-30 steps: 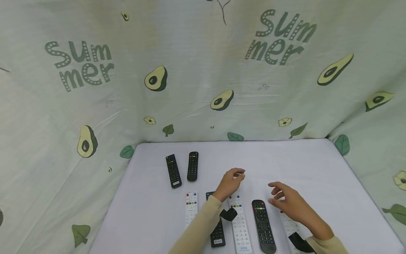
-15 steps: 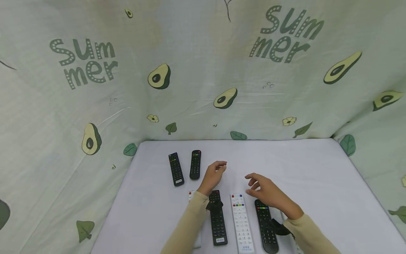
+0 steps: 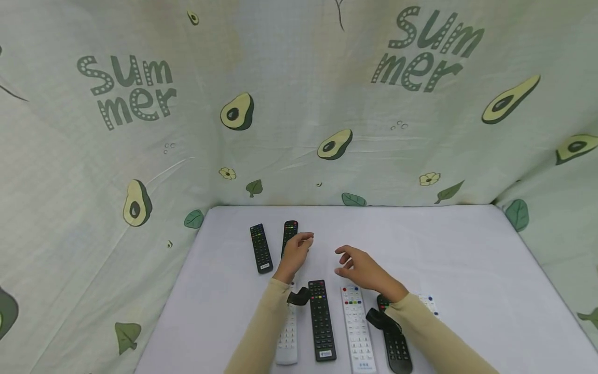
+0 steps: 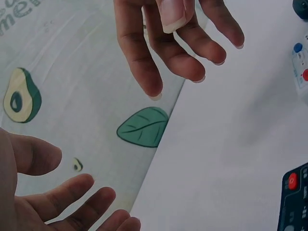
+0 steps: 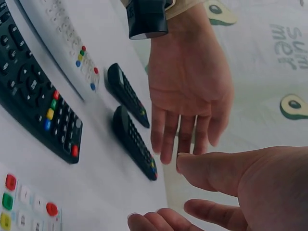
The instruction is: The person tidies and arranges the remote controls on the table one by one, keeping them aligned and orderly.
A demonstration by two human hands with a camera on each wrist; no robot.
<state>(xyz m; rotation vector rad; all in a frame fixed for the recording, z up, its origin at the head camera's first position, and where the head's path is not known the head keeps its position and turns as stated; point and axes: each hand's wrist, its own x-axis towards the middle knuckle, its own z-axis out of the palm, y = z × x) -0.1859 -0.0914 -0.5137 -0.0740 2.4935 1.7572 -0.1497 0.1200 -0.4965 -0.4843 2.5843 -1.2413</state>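
Note:
My left hand point(image 3: 295, 254) hovers over the far part of the white table, in front of a black remote control point(image 3: 289, 231) that it partly covers. To the left of that lies another black remote point(image 3: 261, 249). My right hand point(image 3: 364, 267) hangs above the far end of a white remote point(image 3: 358, 332). Both hands hold nothing, with loosely bent fingers; in the right wrist view the palm of the left hand point(image 5: 190, 72) faces the camera. Near the front lie a white remote point(image 3: 287, 337) partly under the left wrist and a black remote point(image 3: 322, 322).
The right forearm covers parts of a black remote point(image 3: 398, 350) and a white remote point(image 3: 429, 302). A pale cloth point(image 3: 280, 62) printed with avocados and leaves hangs behind and beside the table point(image 3: 472, 249).
Both hands have moved left and a little farther back, the left one from above the front row towards the far black remotes. The view has shifted slightly. The remotes appear to lie as before.

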